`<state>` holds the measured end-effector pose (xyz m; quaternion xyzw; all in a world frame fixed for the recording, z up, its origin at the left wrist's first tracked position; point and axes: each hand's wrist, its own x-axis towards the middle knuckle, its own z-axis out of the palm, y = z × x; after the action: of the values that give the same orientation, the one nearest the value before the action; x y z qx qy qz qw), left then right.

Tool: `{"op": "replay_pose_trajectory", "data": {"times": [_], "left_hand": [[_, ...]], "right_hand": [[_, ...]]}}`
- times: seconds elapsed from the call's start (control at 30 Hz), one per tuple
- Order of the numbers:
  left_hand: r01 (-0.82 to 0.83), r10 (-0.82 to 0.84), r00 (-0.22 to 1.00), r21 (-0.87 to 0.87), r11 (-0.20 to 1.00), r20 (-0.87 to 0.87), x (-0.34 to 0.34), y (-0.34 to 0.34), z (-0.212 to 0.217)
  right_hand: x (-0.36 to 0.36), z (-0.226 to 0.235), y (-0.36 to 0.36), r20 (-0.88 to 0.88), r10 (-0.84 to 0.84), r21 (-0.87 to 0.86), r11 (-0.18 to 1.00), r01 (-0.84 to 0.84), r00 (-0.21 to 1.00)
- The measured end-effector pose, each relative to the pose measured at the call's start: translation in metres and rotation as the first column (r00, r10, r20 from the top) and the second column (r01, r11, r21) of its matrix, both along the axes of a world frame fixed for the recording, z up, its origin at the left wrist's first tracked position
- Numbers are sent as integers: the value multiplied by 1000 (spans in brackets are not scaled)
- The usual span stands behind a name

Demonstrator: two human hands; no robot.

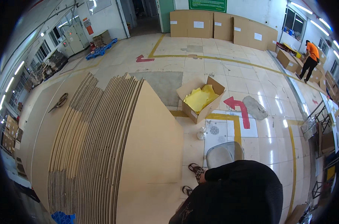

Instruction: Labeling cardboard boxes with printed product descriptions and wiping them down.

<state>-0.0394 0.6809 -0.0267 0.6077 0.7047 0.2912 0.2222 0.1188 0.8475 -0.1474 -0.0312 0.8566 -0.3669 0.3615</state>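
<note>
Neither of my hands shows; black clothing on my body and arm fills the lower right, and sandalled feet stand on the tiles beside it. Left of me is a large stack of brown cardboard sheets, standing on edge and packed close, with one broad face toward me. A small dark looped item lies on the cardboard at the far left; its kind is unclear. Ahead, an open carton holds yellow sheets. Close to me stands a pale stool.
A small white plastic bag sits on the floor between carton and stool. Large flat cartons lean against the far wall. At right, a person in orange stands by boxes. A blue pallet lies far left.
</note>
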Motion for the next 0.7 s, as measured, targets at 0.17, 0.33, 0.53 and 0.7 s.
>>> {"op": "replay_pose_trajectory", "data": {"times": [0.17, 0.33, 0.53, 0.7], "left_hand": [[-165, 162, 986, -100, 981, -32, 0, 43, -14], [-399, 385, 917, -187, 898, -105, -14, 72, -28], [-604, 599, 794, -247, 758, -103, -10, 62, -42], [-737, 760, 649, -259, 624, -17, 29, -4, -67]], "right_hand": [[-11, -7, 37, 77, -84, -205, 974, 98, 993], [-12, 31, 106, 209, -245, -376, 873, 309, 947], [-11, 98, 146, 26, -391, -554, 760, 339, 920], [-21, 78, 123, -173, -231, -294, 940, 173, 958]]}}
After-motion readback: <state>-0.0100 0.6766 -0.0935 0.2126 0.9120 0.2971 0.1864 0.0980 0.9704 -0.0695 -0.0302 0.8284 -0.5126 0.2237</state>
